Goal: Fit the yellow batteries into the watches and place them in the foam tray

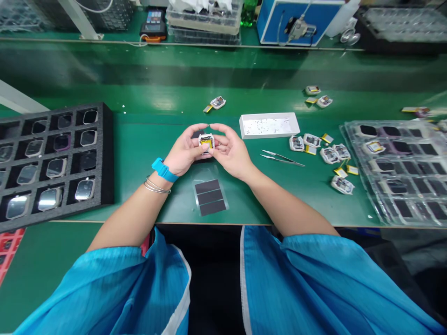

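Note:
Between both hands, above the green bench, is a white smartwatch case [206, 138] with a yellow battery showing inside. My left hand [188, 148] grips its left side, thumb laid across the front. From the other side my right hand [228, 151] presses thumb and fingers on the same case. Behind the hands a dark flat object [200, 158] is mostly hidden. Nearer to me lies a clear sheet with black adhesive strips [211, 197]. Steel tweezers [282, 158] rest right of my right hand, below a shallow white box [269, 126] holding tiny bits.
A black foam tray [108, 158] with watches in its pockets stands left. Several opened watch cases [330, 155] with loose batteries lie right, beside stacked clear trays [370, 195]. Another opened case [218, 103] lies behind my hands. The shelf holds a blue box [268, 23] and an orange-black device [153, 25].

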`<state>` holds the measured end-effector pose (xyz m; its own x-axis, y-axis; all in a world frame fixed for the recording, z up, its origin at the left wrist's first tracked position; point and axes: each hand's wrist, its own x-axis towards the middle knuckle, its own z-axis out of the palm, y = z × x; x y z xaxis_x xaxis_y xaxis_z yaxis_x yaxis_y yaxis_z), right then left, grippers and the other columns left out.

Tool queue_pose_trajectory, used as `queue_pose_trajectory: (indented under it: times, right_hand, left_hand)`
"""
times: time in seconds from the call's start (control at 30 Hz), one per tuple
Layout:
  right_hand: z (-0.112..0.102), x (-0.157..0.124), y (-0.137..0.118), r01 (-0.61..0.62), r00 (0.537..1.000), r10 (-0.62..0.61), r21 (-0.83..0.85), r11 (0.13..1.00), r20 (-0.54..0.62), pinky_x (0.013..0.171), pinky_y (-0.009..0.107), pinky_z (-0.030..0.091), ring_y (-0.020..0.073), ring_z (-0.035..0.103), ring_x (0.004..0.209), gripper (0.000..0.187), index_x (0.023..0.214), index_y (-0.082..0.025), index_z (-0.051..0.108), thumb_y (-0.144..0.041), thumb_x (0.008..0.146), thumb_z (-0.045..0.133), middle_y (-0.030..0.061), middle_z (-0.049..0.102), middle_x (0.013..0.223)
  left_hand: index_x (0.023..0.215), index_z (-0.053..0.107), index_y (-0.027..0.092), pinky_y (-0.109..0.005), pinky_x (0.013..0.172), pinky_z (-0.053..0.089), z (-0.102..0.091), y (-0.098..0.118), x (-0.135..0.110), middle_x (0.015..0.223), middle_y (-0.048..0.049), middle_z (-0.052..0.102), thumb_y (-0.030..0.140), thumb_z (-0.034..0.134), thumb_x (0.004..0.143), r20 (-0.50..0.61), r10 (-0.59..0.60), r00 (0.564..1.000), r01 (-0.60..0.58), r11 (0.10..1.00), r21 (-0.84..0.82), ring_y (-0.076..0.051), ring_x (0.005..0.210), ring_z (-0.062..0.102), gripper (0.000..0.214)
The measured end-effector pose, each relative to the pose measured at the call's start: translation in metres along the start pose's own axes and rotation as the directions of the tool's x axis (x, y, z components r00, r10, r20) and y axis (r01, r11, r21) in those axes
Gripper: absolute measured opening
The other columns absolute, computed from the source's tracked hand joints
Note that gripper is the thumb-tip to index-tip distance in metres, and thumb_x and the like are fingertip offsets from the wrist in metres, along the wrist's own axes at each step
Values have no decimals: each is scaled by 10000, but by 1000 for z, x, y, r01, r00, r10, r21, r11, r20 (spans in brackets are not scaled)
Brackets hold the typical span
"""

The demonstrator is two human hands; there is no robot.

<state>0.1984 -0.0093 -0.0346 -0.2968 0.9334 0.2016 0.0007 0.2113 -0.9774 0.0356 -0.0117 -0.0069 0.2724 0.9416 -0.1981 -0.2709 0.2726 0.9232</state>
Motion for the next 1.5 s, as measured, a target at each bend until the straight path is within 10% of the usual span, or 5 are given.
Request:
queue_pose_trajectory:
  times: [0.87,1.03,1.2,1.37,1.5]
  right_hand:
    - [-5,25,24,9,973,-68,-257,966,-220,749,331,542,175,664,745,275,1079,-222,587,-376,851,588,8,688,801]
    - [2,82,-7,3,999,27,-787,617,26,812,412,483,286,675,924,450,1268,-176,581,-373,864,604,152,719,1070]
    - [3,149,-25,-318,913,314,-937,149,-260,768,458,403,453,590,1198,621,1344,-32,560,-487,948,412,357,592,1296]
    - [4,182,-3,-455,849,360,-881,127,-387,740,484,388,470,554,1264,731,1401,44,517,-497,911,469,424,553,1278]
    - [10,194,17,-455,878,274,-861,226,-392,695,493,403,475,626,1139,551,1179,-60,673,-456,796,664,421,605,1129]
  left_hand:
    - [1140,684,192,-363,995,491,-8,6,0,1092,-67,659,103,806,647,14,480,877,-312,548,777,-233,1046,632,515]
    - [1165,661,207,-327,901,538,-35,32,-31,1173,-78,675,171,767,744,-42,699,714,-364,422,830,-219,1052,644,437]
    - [1216,641,189,-333,881,551,-136,57,-103,1194,-93,687,150,773,718,-275,828,489,-34,333,942,-233,1082,650,517]
    - [1178,646,158,-383,996,504,-253,73,-216,1174,-105,685,168,745,728,-682,731,4,507,587,632,-253,1115,644,462]
    - [1136,666,135,-440,1065,450,-304,76,-267,1158,-135,690,185,741,728,-790,608,-83,672,620,406,-292,1152,626,419]
